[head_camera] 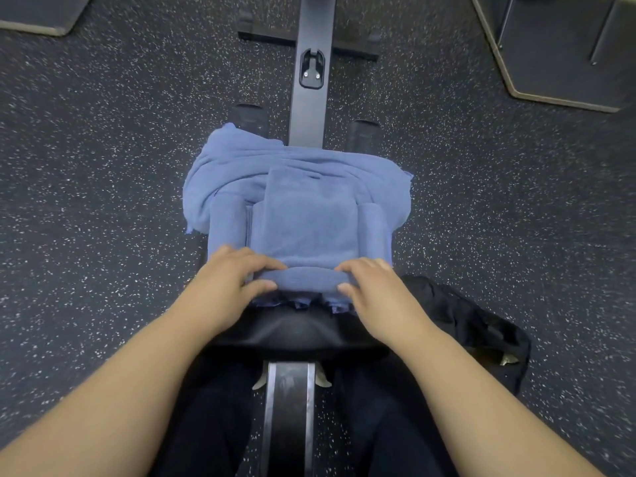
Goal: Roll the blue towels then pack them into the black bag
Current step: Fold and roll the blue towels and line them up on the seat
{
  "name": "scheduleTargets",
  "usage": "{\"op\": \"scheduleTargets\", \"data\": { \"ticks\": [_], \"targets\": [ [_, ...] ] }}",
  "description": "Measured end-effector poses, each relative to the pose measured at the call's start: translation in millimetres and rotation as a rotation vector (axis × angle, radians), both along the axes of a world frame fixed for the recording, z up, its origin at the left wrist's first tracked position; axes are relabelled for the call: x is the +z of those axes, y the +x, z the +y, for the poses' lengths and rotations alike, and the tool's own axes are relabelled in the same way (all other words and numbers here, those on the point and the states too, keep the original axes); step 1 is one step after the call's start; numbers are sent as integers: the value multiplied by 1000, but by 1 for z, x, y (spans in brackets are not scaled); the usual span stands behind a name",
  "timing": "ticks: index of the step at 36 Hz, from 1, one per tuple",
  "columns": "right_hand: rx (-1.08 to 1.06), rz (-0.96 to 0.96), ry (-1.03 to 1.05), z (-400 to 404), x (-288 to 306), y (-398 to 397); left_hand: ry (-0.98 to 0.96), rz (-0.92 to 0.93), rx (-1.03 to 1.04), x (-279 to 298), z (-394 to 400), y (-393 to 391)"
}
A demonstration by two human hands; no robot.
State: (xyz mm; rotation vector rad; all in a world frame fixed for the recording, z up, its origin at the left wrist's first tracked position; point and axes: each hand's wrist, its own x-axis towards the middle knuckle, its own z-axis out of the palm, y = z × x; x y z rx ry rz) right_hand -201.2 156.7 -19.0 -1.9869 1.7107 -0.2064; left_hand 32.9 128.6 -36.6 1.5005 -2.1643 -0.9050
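- The speckled rubber floor (103, 201) fills most of what we see; a grey mat (564, 63) lies at the far right and another (38, 15) at the far left corner.
- A bench (296, 328) with a black padded top runs away from us on a dark metal beam (309, 98); we sit astride it.
- The black bag (475, 321) slumps on the floor just beside the bench, by our right forearm. We cannot tell whether its mouth is open.
- A loose blue towel (241, 163) is heaped over the far end of the pad, spilling off both sides.
- On top lies the folded towel (303, 225) we are working on, flanked by what look like two finished rolls (225, 218) (375, 225).
- Its near edge is already turned into a short roll (303, 278).
- Our left hand (227, 280) and right hand (371, 287) each hold one end of that roll, fingers curled over the top and thumbs tucked under the near side.
- We judge the cloth light, soft and limp, with plenty of friction: it will not slip, but it will sag and unwind if released. Best to grip near both ends of the roll, keep even tension, and carry it clasped around the middle.
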Motion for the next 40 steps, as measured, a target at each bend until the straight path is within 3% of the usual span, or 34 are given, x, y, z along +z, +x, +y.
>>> {"op": "scheduleTargets", "data": {
  "ticks": [7,14,20,27,34,40],
  "targets": [
    [-82,97,14,-1,1,7,105,-78,64,-7,-2,-4],
    [-137,202,-82,-11,-14,15,59,-140,213,-9,-6,-15],
    [-232,123,-329,-15,-25,20,-125,-62,221,-2,-6,-20],
    [-125,-17,-410,-15,-28,29,-47,-76,205,-2,-4,-26],
    [-198,97,-485,-13,-38,37,26,-127,212,2,-2,-27],
    [-126,233,-482,-14,-42,32,6,-183,205,-1,-4,-29]
  ]
}}
